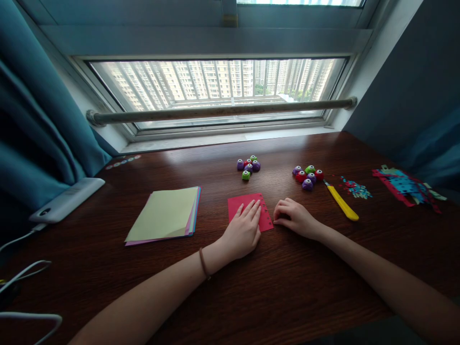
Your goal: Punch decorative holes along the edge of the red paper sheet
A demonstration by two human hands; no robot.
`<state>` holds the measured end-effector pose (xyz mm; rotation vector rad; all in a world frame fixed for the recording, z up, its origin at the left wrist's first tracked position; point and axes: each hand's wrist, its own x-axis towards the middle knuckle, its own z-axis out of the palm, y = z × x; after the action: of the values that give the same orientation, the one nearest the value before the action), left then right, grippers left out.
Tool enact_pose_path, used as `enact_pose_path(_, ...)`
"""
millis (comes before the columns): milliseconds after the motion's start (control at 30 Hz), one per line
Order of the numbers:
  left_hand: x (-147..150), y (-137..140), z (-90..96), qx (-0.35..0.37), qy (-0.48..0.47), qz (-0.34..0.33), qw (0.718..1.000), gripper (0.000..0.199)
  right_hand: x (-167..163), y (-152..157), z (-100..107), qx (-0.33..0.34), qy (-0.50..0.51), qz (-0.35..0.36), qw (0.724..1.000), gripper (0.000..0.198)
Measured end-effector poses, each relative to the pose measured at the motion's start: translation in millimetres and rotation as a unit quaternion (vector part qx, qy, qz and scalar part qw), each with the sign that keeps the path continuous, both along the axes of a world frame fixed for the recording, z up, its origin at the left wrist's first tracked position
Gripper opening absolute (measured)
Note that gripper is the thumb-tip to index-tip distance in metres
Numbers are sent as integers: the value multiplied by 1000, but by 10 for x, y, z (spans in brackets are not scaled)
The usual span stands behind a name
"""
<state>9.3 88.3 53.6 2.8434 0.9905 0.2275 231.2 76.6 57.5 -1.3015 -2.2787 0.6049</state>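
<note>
A red square of paper lies on the dark wooden table, with a row of small punched shapes along its right edge. My left hand rests flat on it, fingers stretched out, covering its middle and lower part. Just beyond the paper's right edge is my right hand, fingers curled and thumb drawn in close to the fingertips. Whatever those fingers hold, if anything, is too small or hidden to make out. Small purple, red and green craft punches stand beyond the hands in a middle group and a right group.
Left of the paper lies a stack of coloured sheets, pale yellow on top. A yellow-handled craft knife, punched confetti and cut paper strips lie to the right. At far left are a white device and white cables.
</note>
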Motion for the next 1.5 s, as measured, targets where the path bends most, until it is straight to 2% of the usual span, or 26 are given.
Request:
enact_pose_path(67, -3, -2, -1, 3, -1, 4, 1000, 56, 4, -2, -13, 1, 3, 5, 1000, 9)
enact_pose_path(200, -2, -12, 10, 11, -2, 26, 1000, 55, 24, 5, -9, -41, 90, -10, 995, 11)
enact_pose_path(300, -3, -23, 50, 18, -3, 47, 999, 54, 107, 46, 51, -63, 141, -47, 987, 15)
enact_pose_path(367, -6, -31, 92, 23, -4, 60, 998, 52, 234, 102, 111, -58, 183, -99, 976, 18)
enact_pose_path(400, -8, -36, 114, 26, -4, 67, 997, 51, 324, 139, 140, -45, 211, -135, 967, 20)
enact_pose_path(500, -10, -51, 172, 35, 0, 91, 995, 49, 692, 263, 193, 40, 323, -275, 905, 30)
enact_pose_path(533, -10, -56, 185, 38, 1, 99, 994, 48, 836, 301, 195, 84, 321, -322, 887, 30)
enact_pose_path(600, -10, -61, 201, 42, 4, 112, 993, 47, 1129, 363, 180, 122, 323, -395, 851, 25)
enact_pose_path(633, -11, -58, 205, 42, 5, 116, 992, 45, 1266, 383, 168, 137, 342, -422, 829, 24)
enact_pose_path(700, -18, -41, 208, 43, 6, 124, 991, 44, 1504, 402, 147, 159, 366, -445, 802, 23)
enact_pose_path(833, -56, 50, 208, 45, 4, 142, 989, 49, 1817, 367, 151, 184, 384, -472, 772, 23)
enact_pose_path(967, -105, 168, 202, 43, -1, 157, 987, 48, 2001, 294, 175, 210, 364, -500, 757, 21)
enact_pose_path(1267, -128, 281, 131, 39, -20, 172, 984, 54, 2220, 298, 103, 271, 315, -550, 724, 33)
enact_pose_path(1400, -125, 290, 119, 34, -24, 171, 984, 55, 2222, 298, 85, 276, 291, -540, 740, 38)
enact_pose_path(1500, -127, 296, 115, 32, -28, 170, 984, 54, 2154, 299, 70, 270, 245, -512, 777, 39)
